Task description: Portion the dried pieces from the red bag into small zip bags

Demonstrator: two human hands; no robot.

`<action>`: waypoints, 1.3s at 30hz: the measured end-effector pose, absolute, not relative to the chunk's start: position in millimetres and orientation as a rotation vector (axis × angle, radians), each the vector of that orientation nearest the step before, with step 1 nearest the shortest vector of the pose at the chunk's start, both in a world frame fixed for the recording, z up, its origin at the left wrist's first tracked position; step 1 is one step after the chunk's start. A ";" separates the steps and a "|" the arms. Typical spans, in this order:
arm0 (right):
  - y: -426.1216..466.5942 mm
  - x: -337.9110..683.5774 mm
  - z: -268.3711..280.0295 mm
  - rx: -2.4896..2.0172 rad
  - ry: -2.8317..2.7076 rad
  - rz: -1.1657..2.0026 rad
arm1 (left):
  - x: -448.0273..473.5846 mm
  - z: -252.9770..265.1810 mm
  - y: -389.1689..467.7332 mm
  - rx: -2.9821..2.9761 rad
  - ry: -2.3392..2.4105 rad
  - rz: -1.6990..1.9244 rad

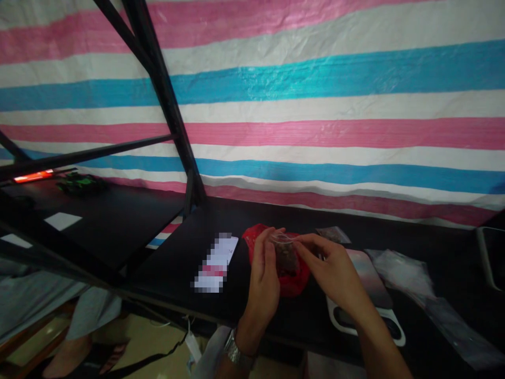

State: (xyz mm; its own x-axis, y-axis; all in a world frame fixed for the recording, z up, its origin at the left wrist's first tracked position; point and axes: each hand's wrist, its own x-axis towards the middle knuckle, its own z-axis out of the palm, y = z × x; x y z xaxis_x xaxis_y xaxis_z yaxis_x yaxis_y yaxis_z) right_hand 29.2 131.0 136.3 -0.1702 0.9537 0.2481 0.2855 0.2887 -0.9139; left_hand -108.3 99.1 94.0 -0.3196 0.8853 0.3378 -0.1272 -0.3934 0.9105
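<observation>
Between my two hands is a small clear zip bag [286, 258] with brown, crumbly contents in its lower part. My left hand [265, 268] pinches the bag's top edge on the left. On the other side, my right hand [329, 263] grips the same edge between thumb and fingers. Right below the zip bag lies a red plastic bag [294, 287], partly covered by my hands. A kitchen scale [365, 276] with a metal plate and white base sits under my right forearm, which hides part of it. Another filled zip bag [334, 234] rests behind my right hand.
Several empty clear bags [406, 273] are spread right of the scale. A sheet or phone with a blurred face [216, 266] lies to the left. A black metal frame [165, 105] rises at the left, before a striped tarp [335, 131]. Another person's leg [92, 316] shows lower left.
</observation>
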 end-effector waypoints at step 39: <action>153.6 173.9 102.9 -1.690 -1.561 0.415 | -63.1 71.7 70.7 2.264 1.366 1.924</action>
